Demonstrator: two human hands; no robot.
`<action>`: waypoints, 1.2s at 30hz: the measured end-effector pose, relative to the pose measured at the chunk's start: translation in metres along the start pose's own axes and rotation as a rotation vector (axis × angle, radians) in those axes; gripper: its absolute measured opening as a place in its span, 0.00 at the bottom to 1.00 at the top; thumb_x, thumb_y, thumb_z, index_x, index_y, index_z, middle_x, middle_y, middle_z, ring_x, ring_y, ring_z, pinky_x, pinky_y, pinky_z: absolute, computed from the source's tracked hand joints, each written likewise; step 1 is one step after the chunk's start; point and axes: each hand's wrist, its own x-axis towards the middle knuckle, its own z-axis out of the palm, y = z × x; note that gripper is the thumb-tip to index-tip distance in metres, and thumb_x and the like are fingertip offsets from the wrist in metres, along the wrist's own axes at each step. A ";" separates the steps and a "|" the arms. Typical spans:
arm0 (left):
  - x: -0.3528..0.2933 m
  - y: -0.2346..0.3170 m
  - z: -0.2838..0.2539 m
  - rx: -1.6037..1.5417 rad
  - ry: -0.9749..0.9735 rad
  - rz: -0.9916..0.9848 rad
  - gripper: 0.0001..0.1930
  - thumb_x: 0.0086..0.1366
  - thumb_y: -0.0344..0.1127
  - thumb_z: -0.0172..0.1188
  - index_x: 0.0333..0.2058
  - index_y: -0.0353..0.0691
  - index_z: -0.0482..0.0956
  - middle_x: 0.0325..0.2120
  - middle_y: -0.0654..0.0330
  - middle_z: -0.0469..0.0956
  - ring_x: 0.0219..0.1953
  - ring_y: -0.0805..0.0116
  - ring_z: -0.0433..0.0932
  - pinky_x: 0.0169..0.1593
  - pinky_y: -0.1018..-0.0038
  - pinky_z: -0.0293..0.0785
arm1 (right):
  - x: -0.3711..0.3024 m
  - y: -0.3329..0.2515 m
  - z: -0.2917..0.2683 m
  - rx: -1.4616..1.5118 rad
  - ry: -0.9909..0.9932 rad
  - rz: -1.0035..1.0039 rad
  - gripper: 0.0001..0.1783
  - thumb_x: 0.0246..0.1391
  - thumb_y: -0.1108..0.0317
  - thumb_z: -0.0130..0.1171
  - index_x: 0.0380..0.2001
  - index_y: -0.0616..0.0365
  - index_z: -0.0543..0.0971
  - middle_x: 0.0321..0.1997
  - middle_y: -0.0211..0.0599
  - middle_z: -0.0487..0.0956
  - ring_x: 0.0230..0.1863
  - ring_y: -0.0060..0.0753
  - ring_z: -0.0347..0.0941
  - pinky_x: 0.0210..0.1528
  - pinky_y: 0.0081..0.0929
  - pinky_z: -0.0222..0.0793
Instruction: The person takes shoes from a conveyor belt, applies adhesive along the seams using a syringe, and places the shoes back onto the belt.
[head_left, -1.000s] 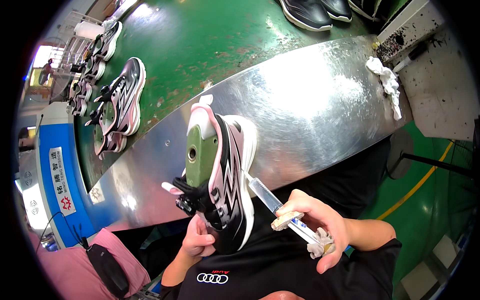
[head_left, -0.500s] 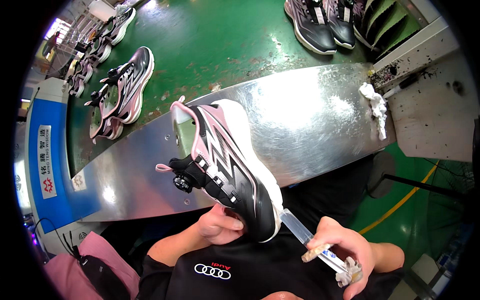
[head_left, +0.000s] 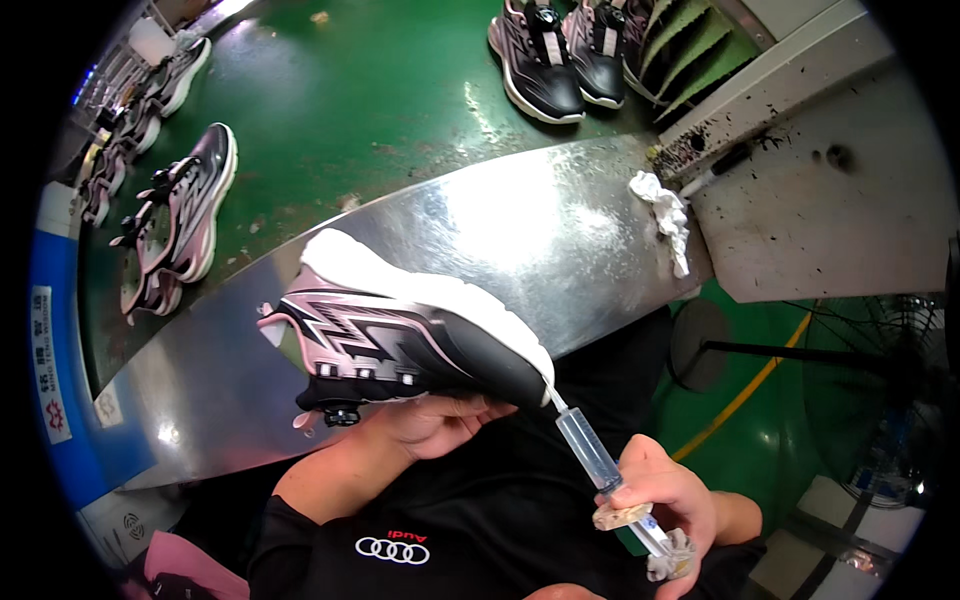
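A black and pink sneaker [head_left: 400, 335] with a white sole and a dial closure lies tilted on its side in my left hand [head_left: 440, 424]. The fingers curl around its toe end from below, partly hidden by the shoe. My right hand [head_left: 668, 492] grips a clear plastic syringe [head_left: 590, 450] by its wrapped flange and plunger end. The syringe's narrow tip touches the sneaker's toe, where the white sole meets the dark upper. Clear liquid seems to fill part of the barrel.
Below the sneaker runs a shiny metal ledge [head_left: 500, 215], bordering a green conveyor belt [head_left: 340, 110]. More sneakers [head_left: 185, 205] stand on the belt at left, with others [head_left: 545, 60] at the far right. A crumpled white tissue [head_left: 662, 215] and a marker [head_left: 715, 170] lie beside the metal panel.
My left hand has rolled the sneaker, bringing its side and white sole edge uppermost. The syringe tip stays at the toe. The whole view has shifted, so the surroundings appear further left.
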 end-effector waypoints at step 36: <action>0.021 0.003 0.019 -0.091 -0.080 0.075 0.18 0.61 0.29 0.57 0.51 0.37 0.70 0.47 0.52 0.75 0.50 0.58 0.75 0.46 0.75 0.80 | 0.001 0.045 0.044 -0.791 0.107 -0.256 0.35 0.36 0.45 0.67 0.44 0.58 0.74 0.33 0.36 0.76 0.21 0.29 0.56 0.26 0.23 0.53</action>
